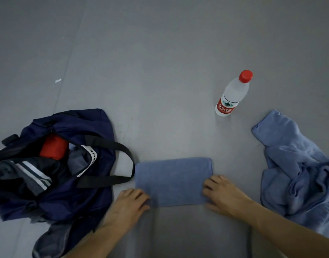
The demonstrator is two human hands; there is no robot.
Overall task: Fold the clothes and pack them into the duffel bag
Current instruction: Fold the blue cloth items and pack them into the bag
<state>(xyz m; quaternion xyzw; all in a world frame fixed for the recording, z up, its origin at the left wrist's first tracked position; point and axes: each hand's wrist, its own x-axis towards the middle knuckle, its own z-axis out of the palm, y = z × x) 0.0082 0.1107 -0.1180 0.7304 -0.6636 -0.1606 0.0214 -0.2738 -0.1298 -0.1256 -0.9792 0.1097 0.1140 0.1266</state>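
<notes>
A blue cloth folded into a neat rectangle (172,178) lies flat on the grey floor in front of me. My left hand (129,203) grips its near left corner. My right hand (222,193) grips its near right corner. The open navy duffel bag (96,125) sits to the left, its black strap (122,148) almost touching the cloth. Inside it I see a red item (54,147) and a dark garment with white stripes (32,173). A second blue garment (297,164) lies crumpled at the right.
A clear water bottle with a red cap (233,94) stands upright on the floor beyond the cloth, to the right. The grey floor (160,53) stretches away behind it. A grey fabric edge (52,239) pokes out under the bag.
</notes>
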